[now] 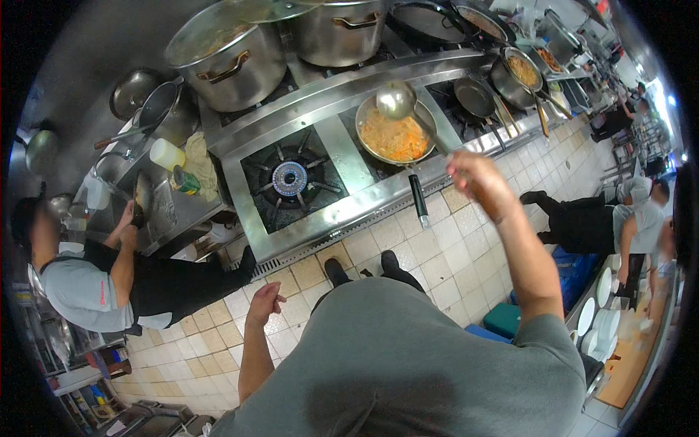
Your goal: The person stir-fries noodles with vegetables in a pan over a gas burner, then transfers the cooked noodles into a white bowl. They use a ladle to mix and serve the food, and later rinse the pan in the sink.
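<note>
My right hand [478,183] grips the handle of a steel ladle [397,100]. The ladle's bowl hangs over the far side of a frying pan [377,150]; whether it touches the food cannot be told. Orange-brown food with carrot-coloured strips [401,136] fills the pan, which sits on the range, its black handle [419,202] pointing towards me. Low at my left side, my left hand [266,302] holds nothing, its fingers loosely curled and partly apart. A bare gas burner [289,179] with a bluish ring lies left of the pan.
Two large stockpots [240,71] stand behind the range. A small black skillet [474,97] and a saucepan of food [521,71] are to the right. At left, a co-worker [82,295] holds a pan at the sink [164,213]. Another person [639,229] stands by plates [586,316].
</note>
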Tool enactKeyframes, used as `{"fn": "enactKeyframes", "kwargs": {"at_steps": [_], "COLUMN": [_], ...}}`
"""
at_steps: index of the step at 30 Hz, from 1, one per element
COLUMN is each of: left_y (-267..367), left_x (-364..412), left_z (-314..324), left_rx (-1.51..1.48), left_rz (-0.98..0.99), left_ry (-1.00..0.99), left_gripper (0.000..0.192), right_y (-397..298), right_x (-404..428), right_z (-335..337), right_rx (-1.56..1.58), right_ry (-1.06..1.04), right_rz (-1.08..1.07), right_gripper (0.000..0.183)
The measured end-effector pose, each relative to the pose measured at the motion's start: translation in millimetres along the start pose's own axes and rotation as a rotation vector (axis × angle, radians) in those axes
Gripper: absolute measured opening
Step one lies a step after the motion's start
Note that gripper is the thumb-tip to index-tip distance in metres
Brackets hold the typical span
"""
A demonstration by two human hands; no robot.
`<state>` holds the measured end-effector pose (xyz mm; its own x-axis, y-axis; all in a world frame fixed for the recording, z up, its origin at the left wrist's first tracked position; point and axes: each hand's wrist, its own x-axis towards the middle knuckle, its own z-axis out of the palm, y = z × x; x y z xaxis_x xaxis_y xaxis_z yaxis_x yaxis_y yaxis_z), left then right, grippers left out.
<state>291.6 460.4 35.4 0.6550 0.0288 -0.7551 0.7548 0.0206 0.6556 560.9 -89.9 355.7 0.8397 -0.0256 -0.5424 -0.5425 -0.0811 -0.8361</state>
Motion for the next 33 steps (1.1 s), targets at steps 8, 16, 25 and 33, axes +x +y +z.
{"fn": "enactKeyframes", "kwargs": {"at_steps": [8,16,25,33], "left_y": [52.6,20.1,219.7,206.9], "left_x": [6.0,10.1,136.1,128.4], "left_z": [54.2,78.4,431.9,429.5], "left_rx": [-0.046,0.071,-0.362,-0.185], "left_rz": [-0.107,-0.109,0.043,0.153], "left_ry": [-0.017,-0.008,-0.546,-0.258], "left_gripper": [0.050,0.056,0.048,0.030], "right_y": [76.8,63.3,143.2,147.7], "right_x": [30.4,13.9,97.4,85.4], "right_z": [-49.3,-82.9,-69.3,-116.0], "right_rx": [0.652,-0.245,-1.065,-1.358], "right_ry": [-0.088,0.044,0.141,0.017], "right_rz": [-0.016,-0.146,-0.477,-0.405], "right_gripper": [0.020,0.048,0.057,0.075]}}
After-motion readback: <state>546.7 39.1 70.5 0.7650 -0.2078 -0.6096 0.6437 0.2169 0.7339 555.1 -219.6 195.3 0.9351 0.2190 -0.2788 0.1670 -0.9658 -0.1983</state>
